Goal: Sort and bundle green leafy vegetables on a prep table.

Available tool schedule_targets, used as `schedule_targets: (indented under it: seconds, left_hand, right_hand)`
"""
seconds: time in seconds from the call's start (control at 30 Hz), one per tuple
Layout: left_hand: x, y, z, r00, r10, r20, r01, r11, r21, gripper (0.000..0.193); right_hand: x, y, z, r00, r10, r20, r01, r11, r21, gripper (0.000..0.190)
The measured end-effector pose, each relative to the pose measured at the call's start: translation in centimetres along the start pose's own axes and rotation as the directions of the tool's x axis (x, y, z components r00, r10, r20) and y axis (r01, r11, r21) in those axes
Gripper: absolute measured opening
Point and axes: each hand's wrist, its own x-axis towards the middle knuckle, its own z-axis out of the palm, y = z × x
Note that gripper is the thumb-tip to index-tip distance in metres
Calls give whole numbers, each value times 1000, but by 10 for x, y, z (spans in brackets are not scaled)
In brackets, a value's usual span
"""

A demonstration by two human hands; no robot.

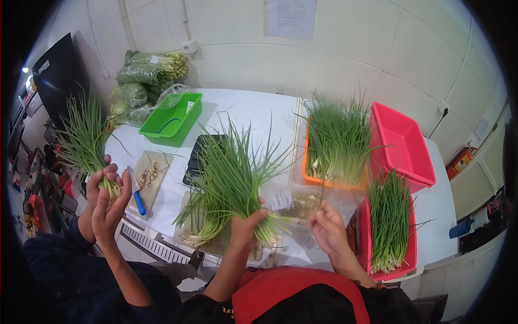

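A large bunch of spring onions [243, 174] is gripped by my left hand [245, 231], green tops fanning away and pale root ends towards me. To the right, my right hand [331, 231] pinches a thin pale stalk or peel between thumb and fingers. Just beyond that hand lies a clear plastic bag [301, 200] with a label and pale trimmings in it. More spring onions [204, 233] rest on a cutting board [257, 253] under the held bunch, which partly hides a black kitchen scale [198, 158].
An orange crate [340, 183] and a pink crate [366, 243] hold spring onions; another pink crate [404, 141] stands behind. At left, a co-worker's hands [105, 202] hold a bunch beside a blue-handled knife [137, 194] on a board. A green crate [172, 137] stands near bagged greens [141, 81].
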Motion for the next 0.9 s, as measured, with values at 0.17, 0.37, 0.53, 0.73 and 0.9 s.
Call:
schedule_targets:
  seconds: [0.17, 0.37, 0.53, 0.73, 0.9]
  left_hand:
    - [5, 15, -20, 996, -24, -81, 23, 1000, -6, 28]
    - [-6, 9, 5, 1000, 10, 4, -10, 993, 115, 30]
    - [-7, 10, 1, 998, -61, 28, 58, 992, 110, 30]
    - [-7, 14, -4, 996, -79, -52, 84, 989, 120, 26]
    - [-7, 17, -12, 997, -57, -58, 60, 996, 58, 24]
  right_hand:
    - [2, -23, -11, 977, -172, -126, 150, 974, -172, 9]
    - [5, 15, 7, 977, -200, -70, 86, 675, -732, 8]
    - [7, 18, 40, 942, -266, 204, 301, 401, -866, 9]
    - [12, 24, 37, 842, -292, 453, 524, 244, -816, 15]
    - [17, 20, 25, 828, -178, 532, 559, 185, -808, 18]
